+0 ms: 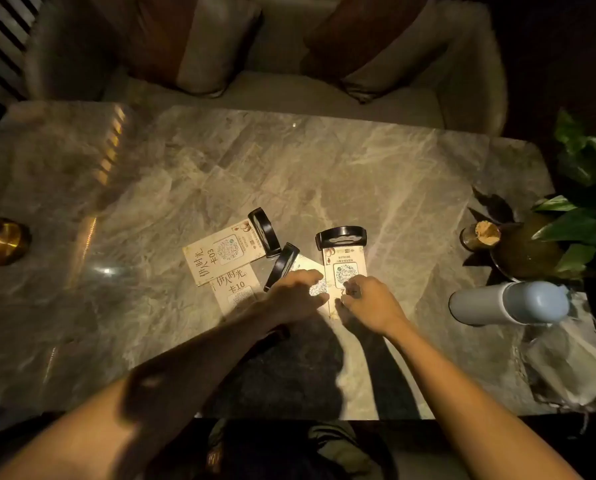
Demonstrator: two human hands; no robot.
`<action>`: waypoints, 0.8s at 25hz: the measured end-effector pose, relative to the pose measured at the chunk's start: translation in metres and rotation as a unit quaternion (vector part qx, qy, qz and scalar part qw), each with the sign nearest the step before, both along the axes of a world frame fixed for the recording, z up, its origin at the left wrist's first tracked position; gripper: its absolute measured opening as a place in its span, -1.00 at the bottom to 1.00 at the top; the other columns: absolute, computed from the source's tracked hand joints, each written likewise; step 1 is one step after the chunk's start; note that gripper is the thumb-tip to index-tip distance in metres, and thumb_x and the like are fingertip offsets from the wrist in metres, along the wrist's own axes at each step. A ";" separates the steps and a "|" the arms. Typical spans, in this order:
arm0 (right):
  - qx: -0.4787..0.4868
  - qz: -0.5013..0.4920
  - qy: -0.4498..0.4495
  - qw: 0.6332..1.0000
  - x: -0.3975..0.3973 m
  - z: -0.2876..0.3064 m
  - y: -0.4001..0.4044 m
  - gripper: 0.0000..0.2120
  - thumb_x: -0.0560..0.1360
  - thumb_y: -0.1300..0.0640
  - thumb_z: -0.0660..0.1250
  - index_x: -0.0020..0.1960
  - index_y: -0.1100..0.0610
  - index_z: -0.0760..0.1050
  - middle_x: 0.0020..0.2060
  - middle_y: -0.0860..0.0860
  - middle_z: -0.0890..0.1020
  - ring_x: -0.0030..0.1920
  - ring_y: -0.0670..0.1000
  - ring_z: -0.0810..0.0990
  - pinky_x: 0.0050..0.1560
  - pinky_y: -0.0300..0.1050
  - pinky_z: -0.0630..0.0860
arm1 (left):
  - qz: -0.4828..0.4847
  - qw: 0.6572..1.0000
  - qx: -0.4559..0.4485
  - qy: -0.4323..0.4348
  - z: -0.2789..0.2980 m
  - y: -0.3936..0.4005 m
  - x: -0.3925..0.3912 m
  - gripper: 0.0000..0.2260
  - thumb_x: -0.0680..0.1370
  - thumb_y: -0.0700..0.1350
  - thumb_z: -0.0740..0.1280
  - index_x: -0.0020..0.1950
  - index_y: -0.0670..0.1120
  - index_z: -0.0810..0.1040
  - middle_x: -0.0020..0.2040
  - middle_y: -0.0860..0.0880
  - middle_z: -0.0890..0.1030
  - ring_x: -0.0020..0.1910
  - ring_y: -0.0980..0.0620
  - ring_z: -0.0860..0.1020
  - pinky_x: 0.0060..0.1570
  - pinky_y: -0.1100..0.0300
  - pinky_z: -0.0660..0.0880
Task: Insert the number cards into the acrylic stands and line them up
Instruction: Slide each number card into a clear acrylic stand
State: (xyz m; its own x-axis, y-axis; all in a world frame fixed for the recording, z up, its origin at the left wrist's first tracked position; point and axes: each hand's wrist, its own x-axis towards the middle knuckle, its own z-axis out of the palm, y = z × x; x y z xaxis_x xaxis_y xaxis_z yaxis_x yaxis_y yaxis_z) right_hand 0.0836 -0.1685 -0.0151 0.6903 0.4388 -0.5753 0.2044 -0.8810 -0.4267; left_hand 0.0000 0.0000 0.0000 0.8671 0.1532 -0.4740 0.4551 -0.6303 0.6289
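still mid-insert here, right hand (369,303) fingers pinching the near end of the card (345,271) lying flat in its black-based stand (340,237) mid-surface, left hand (294,296) fingers spread loose over the next card (315,284), needing standing up and lining beside card 03 (220,252).

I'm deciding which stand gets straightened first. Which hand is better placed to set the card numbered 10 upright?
Left. The left hand lies right beside the 10 card, which lies flat on the marble table. The right hand is farther away, fingers on another stand's card.
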 end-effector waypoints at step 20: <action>0.202 -0.456 0.196 0.844 -0.002 0.021 -0.028 -0.85 0.53 0.36 0.32 0.02 0.21 0.39 -0.09 0.21 0.70 -0.38 0.08 0.68 -0.48 -0.11 0.55 | 0.209 0.956 -0.173 0.113 -0.014 -0.040 0.012 -0.72 0.58 -0.31 0.32 0.29 -0.29 0.56 0.18 -0.26 0.64 -0.14 -0.01 0.60 -0.45 0.51 0.40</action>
State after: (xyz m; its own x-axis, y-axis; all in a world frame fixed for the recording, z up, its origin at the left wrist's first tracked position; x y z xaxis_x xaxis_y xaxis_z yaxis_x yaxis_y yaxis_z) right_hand 0.0813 -0.1960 0.0062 0.6387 0.0431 -0.7682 -0.7067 -0.3621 -0.6079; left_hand 0.0118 -0.0405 -0.0139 0.6344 0.2639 -0.7266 0.7703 -0.1365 0.6229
